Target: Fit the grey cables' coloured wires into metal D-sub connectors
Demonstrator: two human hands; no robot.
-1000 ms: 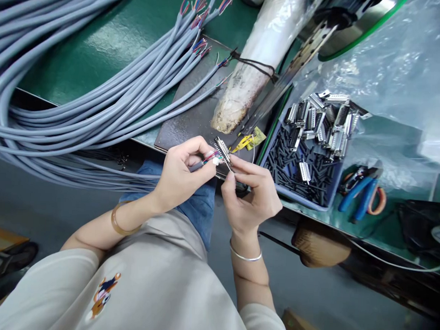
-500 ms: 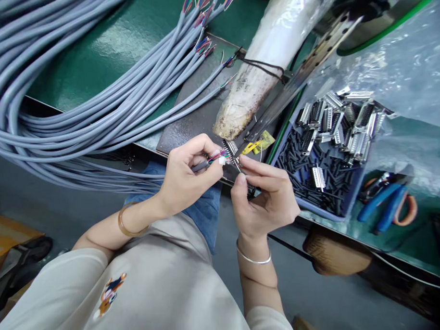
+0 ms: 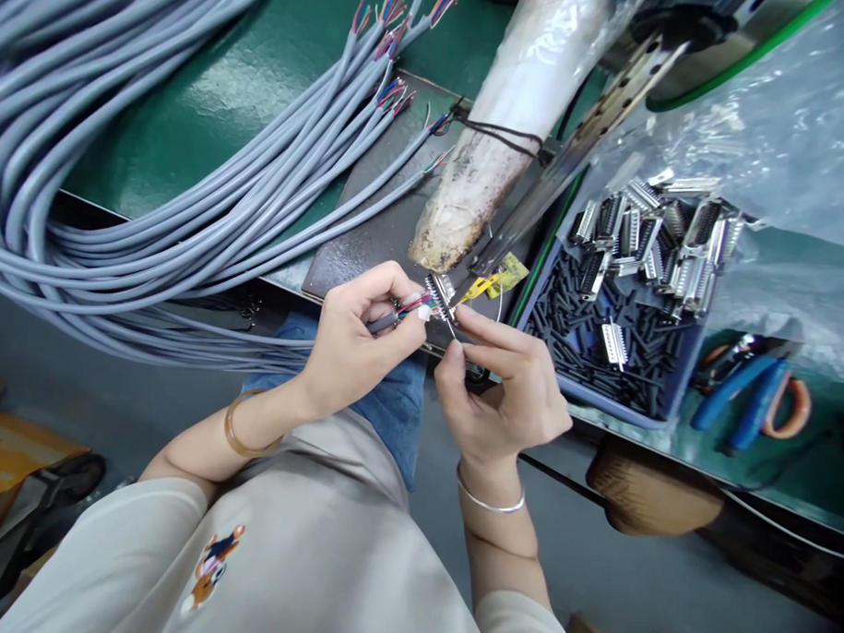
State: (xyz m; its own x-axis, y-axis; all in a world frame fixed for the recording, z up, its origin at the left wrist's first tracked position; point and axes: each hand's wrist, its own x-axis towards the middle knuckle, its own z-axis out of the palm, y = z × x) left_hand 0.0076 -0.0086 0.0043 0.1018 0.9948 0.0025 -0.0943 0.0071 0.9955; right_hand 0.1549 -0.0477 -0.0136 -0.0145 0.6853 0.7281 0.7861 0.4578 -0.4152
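Note:
My left hand (image 3: 366,328) is closed round the end of a grey cable (image 3: 384,323), its fingertips pinching the fanned coloured wires (image 3: 417,302). Those wires reach a metal multi-pin connector (image 3: 442,288), which sits at the front edge of a dark plate, below the tip of a white-wrapped tube. My right hand (image 3: 507,379) pinches a thin silvery wire (image 3: 452,329) between thumb and fingers, close to the connector's near end. Whether the coloured wires are joined to the pins is too small to tell. Just right of the connector is a yellow clip-like piece (image 3: 479,286).
A bundle of grey cables (image 3: 210,226) with stripped ends covers the left of the green bench. The white-wrapped tube (image 3: 498,134) and a perforated metal bar (image 3: 602,110) slant overhead. At right, a blue tray (image 3: 640,418) holds black sleeves and connectors, beside blue-handled pliers (image 3: 755,402).
My right thumb and fingers have shifted slightly left and down the thin wire, exposing more of the connector. My left hand keeps its grip on the cable. The view has shifted slightly.

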